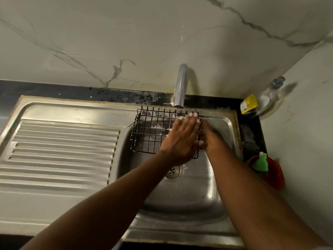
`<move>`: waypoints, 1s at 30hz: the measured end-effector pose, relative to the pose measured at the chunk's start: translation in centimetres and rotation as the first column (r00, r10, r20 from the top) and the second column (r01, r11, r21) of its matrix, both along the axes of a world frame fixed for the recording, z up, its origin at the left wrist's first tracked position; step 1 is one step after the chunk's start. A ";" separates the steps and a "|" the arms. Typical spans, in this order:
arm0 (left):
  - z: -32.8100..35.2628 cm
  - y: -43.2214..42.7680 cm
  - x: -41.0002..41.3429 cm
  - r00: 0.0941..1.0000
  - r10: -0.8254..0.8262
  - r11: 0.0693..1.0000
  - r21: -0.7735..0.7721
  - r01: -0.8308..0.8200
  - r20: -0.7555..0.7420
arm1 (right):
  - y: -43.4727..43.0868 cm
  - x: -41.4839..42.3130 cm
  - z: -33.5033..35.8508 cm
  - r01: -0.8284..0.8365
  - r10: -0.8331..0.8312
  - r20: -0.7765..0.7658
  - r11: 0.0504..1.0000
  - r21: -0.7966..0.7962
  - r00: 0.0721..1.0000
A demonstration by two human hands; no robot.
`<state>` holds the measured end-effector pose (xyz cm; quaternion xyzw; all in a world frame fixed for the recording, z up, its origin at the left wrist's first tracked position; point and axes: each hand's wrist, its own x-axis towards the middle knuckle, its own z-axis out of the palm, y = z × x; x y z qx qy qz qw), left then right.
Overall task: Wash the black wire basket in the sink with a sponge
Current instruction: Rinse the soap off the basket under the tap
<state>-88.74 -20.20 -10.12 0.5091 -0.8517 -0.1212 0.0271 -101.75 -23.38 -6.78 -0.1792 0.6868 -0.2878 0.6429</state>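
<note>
A tap (180, 83), a pump bottle (268, 98) beside a yellow pack (248, 104), and a green bottle (261, 162) in a red tub (275, 175).

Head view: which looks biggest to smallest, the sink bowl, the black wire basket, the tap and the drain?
Largest first:
1. sink bowl
2. black wire basket
3. tap
4. drain
The tap rises towards the camera, so it may look oversized.

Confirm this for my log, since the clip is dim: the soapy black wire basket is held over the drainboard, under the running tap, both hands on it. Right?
Not quite. The head view shows the black wire basket over the sink basin, not the drainboard. The rest stands: soapy, under the running tap, left hand and right hand both on it.
</note>
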 end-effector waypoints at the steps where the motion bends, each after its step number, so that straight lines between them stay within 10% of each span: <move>1: -0.2 -0.1 -0.2 0.998 -0.062 0.998 -0.005 0.062 -0.001 | 0.1 -0.3 0.0 0.001 0.000 0.059 1.000 -0.018 0.998; 9: 0.3 -3.0 6.9 0.982 0.188 0.981 -0.046 -0.187 0.018 | -2.5 -3.1 -8.2 -0.016 0.011 -0.092 0.999 -0.052 0.996; 19: -0.2 -1.3 7.7 0.811 0.585 0.811 -0.003 -0.585 0.022 | 0.7 0.1 -0.1 -0.026 0.024 -0.071 0.999 -0.033 0.997; 27: -0.9 1.9 0.4 0.996 -0.084 0.996 -0.039 0.083 -0.017 | 1.0 -0.4 -0.3 0.000 0.004 0.092 0.999 -0.037 0.996; 30: -0.5 0.7 1.9 0.994 -0.092 0.994 -0.059 0.088 -0.066 | 0.0 -0.3 -0.8 -0.019 0.020 0.055 1.000 -0.020 0.998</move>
